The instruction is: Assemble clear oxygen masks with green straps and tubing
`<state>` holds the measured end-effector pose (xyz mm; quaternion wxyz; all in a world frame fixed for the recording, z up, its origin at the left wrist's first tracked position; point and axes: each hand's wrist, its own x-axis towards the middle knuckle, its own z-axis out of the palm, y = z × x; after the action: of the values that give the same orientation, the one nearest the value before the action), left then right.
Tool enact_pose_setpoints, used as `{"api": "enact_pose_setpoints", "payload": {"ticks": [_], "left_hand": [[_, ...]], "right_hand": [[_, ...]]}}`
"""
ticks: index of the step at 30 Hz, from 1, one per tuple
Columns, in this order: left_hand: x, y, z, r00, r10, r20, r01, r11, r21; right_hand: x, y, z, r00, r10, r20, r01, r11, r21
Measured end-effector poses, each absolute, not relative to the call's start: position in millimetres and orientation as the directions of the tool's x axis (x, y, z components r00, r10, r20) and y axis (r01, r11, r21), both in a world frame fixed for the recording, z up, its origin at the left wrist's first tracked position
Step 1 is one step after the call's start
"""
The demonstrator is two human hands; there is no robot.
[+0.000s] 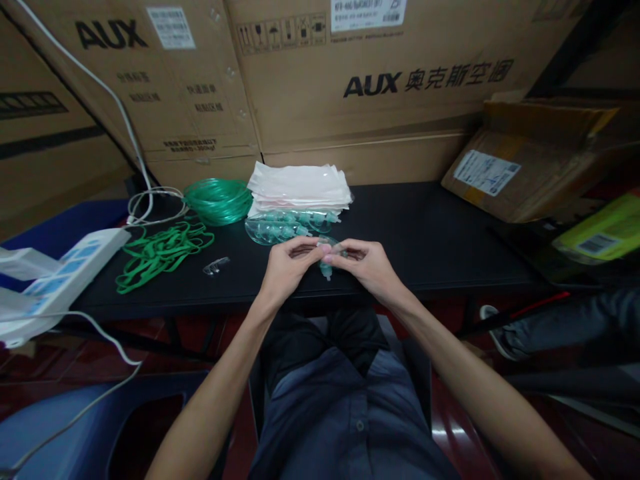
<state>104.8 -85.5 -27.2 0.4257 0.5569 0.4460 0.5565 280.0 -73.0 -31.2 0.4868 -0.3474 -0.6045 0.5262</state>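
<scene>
At the front edge of the black table, my left hand point(287, 270) and my right hand point(370, 267) meet with thumbs close together. Both pinch a small clear oxygen mask with a green connector point(326, 272) pointing down toward me; fingers cover much of it. Just beyond, several similar clear masks point(273, 230) with green connectors lie nested in a row. Behind those is a stack of white pouches point(300, 183). Off to the left are a coil of green tubing point(217, 201), a heap of green elastic straps point(163, 257) and some small clear pieces point(216, 267).
Large cardboard cartons point(300, 100) wall off the table's back. A white power strip point(75, 263) with cables is at the left. An open cardboard box point(480, 167) and a yellow-green packet point(600, 230) stand right. Another person's leg point(560, 327) shows below; a blue stool point(65, 420) is lower left.
</scene>
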Motion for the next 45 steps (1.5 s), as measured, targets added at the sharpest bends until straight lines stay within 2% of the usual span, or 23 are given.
{"api": "enact_pose_setpoints", "payload": {"ticks": [7,13,22,26,31,41,45], "left_hand": [[102,-83,-29,-0.036,0.976,0.216,-0.016,-0.216,0.976],[102,-84,-29,-0.011,0.984,0.180,-0.093,-0.181,0.979],[104,-85,-27,-0.008,0.986,0.164,-0.133,-0.164,0.978],[104,-85,-27,-0.002,0.985,0.174,-0.145,-0.172,0.974],[104,-85,-28,-0.003,0.979,0.202,-0.131,-0.200,0.971],[100,-83,-28,0.054,0.967,0.248,-0.025,-0.247,0.969],[96,-82,-30,0.139,0.948,0.286,-0.012,-0.287,0.958]], "right_hand": [[284,-76,-25,-0.328,0.895,0.302,-0.098,0.285,-0.953],[282,-72,-31,-0.203,0.936,0.289,-0.106,0.272,-0.956],[281,-75,-37,-0.109,0.880,0.462,0.004,0.465,-0.885],[279,-75,-34,-0.079,0.910,0.407,-0.030,0.406,-0.913],[283,-70,-32,-0.198,0.946,0.257,-0.201,0.217,-0.955],[286,-72,-29,-0.286,0.914,0.289,-0.275,0.211,-0.938],[286,-72,-29,-0.297,0.908,0.294,-0.277,0.212,-0.937]]}}
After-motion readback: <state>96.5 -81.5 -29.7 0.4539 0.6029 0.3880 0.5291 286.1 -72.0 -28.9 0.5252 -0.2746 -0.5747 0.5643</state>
